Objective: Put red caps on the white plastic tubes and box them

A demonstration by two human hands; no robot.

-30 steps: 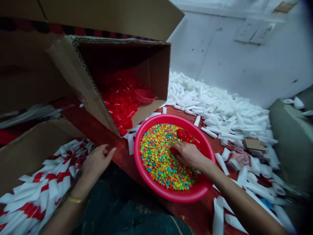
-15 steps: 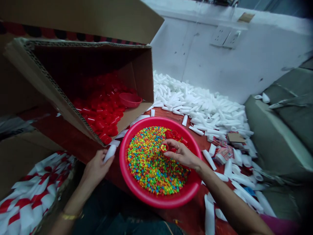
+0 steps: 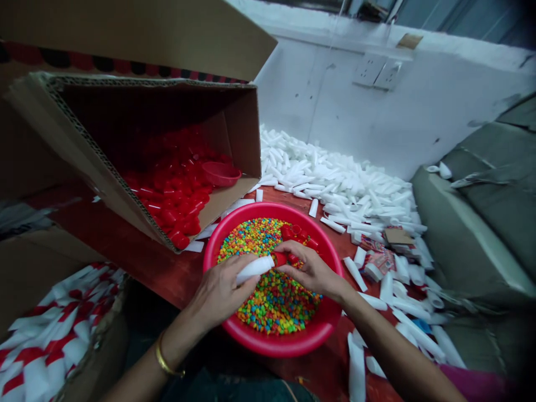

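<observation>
My left hand is closed around a white plastic tube, its threaded neck pointing right. Between the fingers of my right hand is a red cap, held right at the tube's mouth; whether the two touch I cannot tell. Both hands are over a red basin filled with small multicoloured candies. Several loose red caps lie on the candies at the basin's far right side.
A cardboard box on its side holds red caps and a small red bowl. White tubes are heaped along the wall. Capped red-and-white tubes fill a carton at lower left. Grey sacks stand at right.
My left hand has brought the white tube rightward from beside the basin to over it, up to the red cap. My right hand has stayed nearly in place, turning the cap toward the tube.
</observation>
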